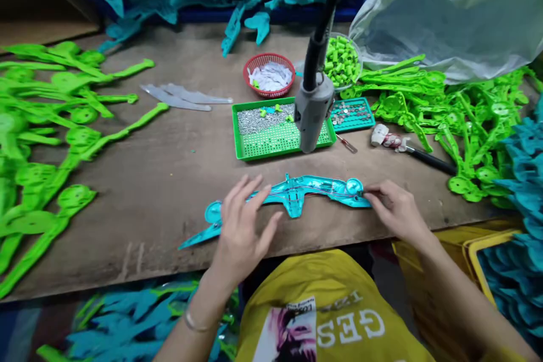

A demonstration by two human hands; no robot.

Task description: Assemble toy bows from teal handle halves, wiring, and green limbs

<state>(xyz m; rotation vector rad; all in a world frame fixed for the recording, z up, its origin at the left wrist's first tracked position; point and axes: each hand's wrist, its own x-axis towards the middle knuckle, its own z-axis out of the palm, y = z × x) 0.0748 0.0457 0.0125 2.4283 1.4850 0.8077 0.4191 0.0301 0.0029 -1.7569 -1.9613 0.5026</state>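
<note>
A blue bow-shaped plastic shell half (294, 195) lies on the bench, hollow side up, with thin wires running along its inside. My left hand (244, 220) is over its left part, fingers spread, covering some of the shell. At the shell's right end, my right hand (394, 209) has thumb and forefinger pinched together beside a small dark part. What sits between those fingertips is too small to make out. Above the shell hangs a grey electric screwdriver (313, 110), its tip pointing down, with neither hand on it.
Beyond the shell are a green tray (275, 144) of small screws, a teal tray (356, 119) of metal discs, a red basket (250, 76) and a tub of green pieces (341, 59). A hammer (428, 159) lies right. Green shells (76, 141) are heaped on both sides.
</note>
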